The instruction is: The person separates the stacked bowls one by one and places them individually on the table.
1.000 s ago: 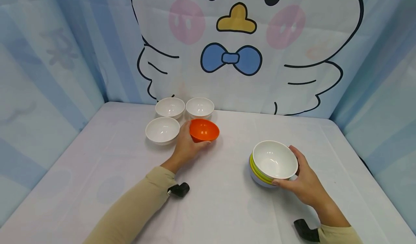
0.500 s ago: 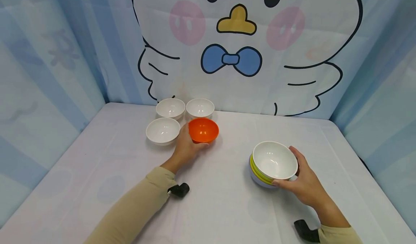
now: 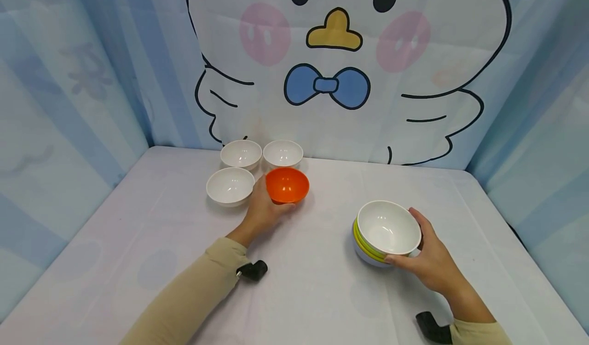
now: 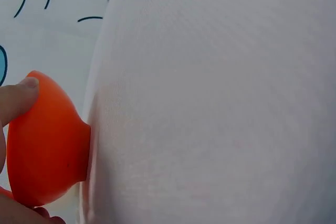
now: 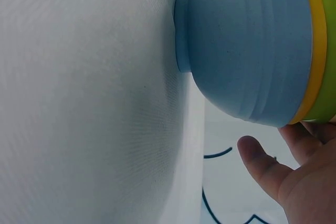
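Observation:
My left hand (image 3: 264,204) grips an orange bowl (image 3: 288,185) upright, its thumb on the near side. In the left wrist view, the foot of the orange bowl (image 4: 50,145) is right at the tablecloth. On the right, my right hand (image 3: 431,253) holds a white bowl (image 3: 389,227) by its rim, thumb in front and fingers at the right. That bowl tops a nested stack. Below it, the right wrist view shows a green bowl (image 5: 325,35), a yellow bowl (image 5: 314,51) and a blue bowl (image 5: 241,45) whose foot is at the cloth.
Three white bowls stand close around the orange one: one at left (image 3: 230,186), one behind left (image 3: 241,154) and one directly behind (image 3: 282,153). A white cloth covers the table (image 3: 317,283). A printed curtain (image 3: 340,130) rises at the back edge.
The orange bowl has shifted very slightly left in my left hand's grip. My right hand and the stack have stayed in place.

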`<action>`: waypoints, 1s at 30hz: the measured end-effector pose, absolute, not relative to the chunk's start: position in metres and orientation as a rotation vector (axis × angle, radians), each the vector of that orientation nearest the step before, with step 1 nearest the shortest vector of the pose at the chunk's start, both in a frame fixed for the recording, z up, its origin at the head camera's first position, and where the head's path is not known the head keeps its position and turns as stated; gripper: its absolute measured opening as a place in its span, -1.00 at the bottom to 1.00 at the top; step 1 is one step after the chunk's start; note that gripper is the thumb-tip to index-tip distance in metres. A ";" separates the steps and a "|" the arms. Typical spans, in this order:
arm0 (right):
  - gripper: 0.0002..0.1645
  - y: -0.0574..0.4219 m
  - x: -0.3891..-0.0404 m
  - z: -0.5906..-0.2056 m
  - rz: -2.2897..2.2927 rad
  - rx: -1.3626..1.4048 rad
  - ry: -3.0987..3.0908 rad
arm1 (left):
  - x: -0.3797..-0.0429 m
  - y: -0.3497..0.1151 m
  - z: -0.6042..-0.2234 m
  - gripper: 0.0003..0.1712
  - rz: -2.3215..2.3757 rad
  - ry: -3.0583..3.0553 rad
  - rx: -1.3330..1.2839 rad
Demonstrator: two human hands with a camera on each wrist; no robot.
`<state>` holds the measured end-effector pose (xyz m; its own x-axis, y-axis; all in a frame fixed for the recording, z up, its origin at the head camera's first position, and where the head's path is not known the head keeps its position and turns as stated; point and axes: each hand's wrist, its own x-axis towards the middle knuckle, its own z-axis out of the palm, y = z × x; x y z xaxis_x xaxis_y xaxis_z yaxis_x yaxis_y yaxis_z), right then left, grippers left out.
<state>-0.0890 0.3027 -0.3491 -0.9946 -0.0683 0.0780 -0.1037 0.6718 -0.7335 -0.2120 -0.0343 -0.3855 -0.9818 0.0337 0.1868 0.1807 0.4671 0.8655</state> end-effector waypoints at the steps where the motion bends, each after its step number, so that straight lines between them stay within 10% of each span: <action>1: 0.44 0.303 -0.089 -0.349 1.249 0.146 -2.831 | -0.211 -0.034 -0.385 0.05 -1.533 -2.571 -0.177; 14: 0.45 0.301 -0.089 -0.349 1.235 0.118 -2.846 | -0.198 -0.021 -0.352 0.21 -1.480 -2.558 -0.228; 30: 0.44 0.299 -0.089 -0.351 1.308 0.214 -2.768 | -0.156 0.020 -0.322 0.32 -1.554 -2.814 -0.943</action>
<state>-0.0894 0.2993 -0.3510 -0.9876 -0.0945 0.1250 -0.1566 0.6274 -0.7627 -0.1557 0.0196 -0.3225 -0.8216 0.5638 0.0841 0.3714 0.4175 0.8293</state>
